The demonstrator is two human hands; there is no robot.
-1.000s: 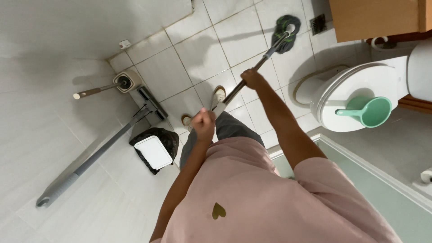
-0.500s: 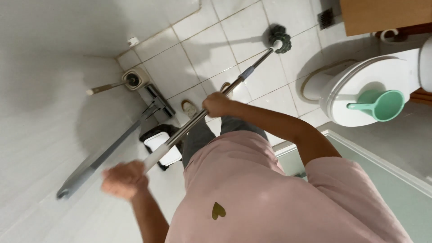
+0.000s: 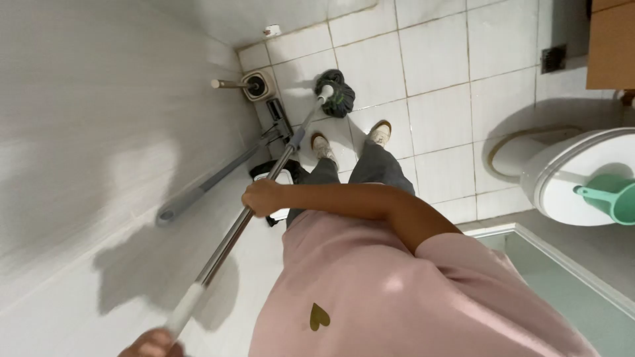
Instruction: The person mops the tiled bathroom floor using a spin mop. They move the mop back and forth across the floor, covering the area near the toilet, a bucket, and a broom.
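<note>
Your right hand (image 3: pixel 263 197) grips the mop handle (image 3: pixel 264 186) mid-shaft, left hand (image 3: pixel 153 344) closed at its top; the mop head (image 3: pixel 335 93), near the toilet brush holder (image 3: pixel 256 84), could tip it.

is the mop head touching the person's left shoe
Apart. In the head view the dark mop head sits on the tiles ahead of the left shoe, with a strip of bare white tile plainly visible between them.

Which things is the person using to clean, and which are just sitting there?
In use:
mop, its head on the floor tiles
right hand gripping the pole
left hand at the pole's top end

Just sitting there:
toilet brush
grey tool leaning on the wall
toilet
green scoop
</note>
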